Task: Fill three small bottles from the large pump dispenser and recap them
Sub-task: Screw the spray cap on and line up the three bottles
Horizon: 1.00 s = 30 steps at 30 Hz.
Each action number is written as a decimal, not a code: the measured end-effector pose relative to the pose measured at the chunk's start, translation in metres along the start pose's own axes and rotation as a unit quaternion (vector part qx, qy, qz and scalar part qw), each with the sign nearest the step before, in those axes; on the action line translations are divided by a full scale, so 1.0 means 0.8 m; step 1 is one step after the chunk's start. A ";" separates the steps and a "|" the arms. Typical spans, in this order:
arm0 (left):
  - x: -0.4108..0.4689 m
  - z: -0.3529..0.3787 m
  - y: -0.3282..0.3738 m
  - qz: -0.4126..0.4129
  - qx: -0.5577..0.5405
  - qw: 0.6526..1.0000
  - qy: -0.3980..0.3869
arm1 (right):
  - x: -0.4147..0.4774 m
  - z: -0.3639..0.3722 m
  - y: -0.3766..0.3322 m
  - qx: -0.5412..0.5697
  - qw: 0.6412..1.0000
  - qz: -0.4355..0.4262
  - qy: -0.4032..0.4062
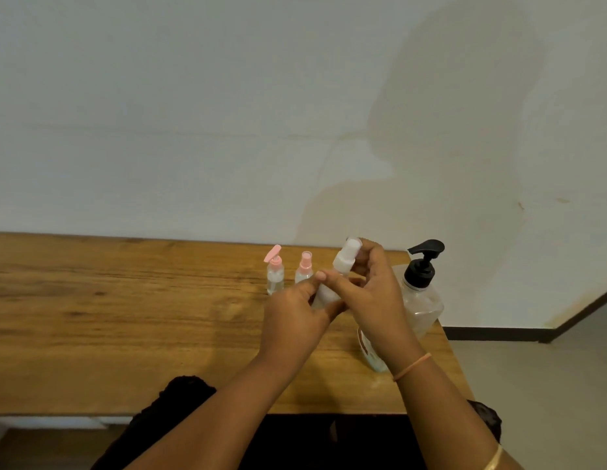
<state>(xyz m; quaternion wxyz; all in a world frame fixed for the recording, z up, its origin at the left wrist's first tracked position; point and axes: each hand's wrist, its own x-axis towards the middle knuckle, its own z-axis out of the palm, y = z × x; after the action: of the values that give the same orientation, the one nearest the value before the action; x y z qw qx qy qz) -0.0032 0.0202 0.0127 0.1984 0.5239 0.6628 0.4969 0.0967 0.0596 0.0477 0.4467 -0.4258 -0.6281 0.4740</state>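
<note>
Left hand (291, 317) is gripping the bottle (325, 295) low, right hand (376, 293) is pinching its cap (351, 247); light, slick plastic, likely easily squeezed.

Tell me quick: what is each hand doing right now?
Left hand: holds the white bottle by its body.
Right hand: grips that bottle near its top.

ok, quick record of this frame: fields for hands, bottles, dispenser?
left hand: grips white bottle by its body
right hand: grips its top end
white bottle: tilted, between both hands
pink flip-top bottle: upright on table, lid flipped up
pink spray bottle: upright beside it
pump dispenser: upright, right of hands, black pump
</note>
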 end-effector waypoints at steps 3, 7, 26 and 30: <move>0.003 0.001 -0.002 -0.009 -0.016 1.000 -0.006 | 0.000 -0.009 -0.003 0.104 0.993 0.023 -0.057; 0.006 0.002 -0.005 -0.019 -0.027 0.999 -0.006 | 0.004 -0.013 -0.004 0.123 0.988 -0.001 -0.092; 0.005 0.002 -0.002 -0.013 -0.014 1.000 -0.004 | 0.004 -0.008 0.002 0.160 0.983 0.043 -0.078; 0.002 0.002 -0.002 -0.013 -0.014 1.000 0.000 | 0.008 -0.012 0.003 0.142 0.988 0.021 -0.057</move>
<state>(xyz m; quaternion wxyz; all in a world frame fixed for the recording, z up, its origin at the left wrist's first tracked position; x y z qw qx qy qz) -0.0030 0.0228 0.0113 0.2124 0.5122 0.6626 0.5035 0.1045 0.0680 0.0475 0.4561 -0.3428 -0.5700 0.5912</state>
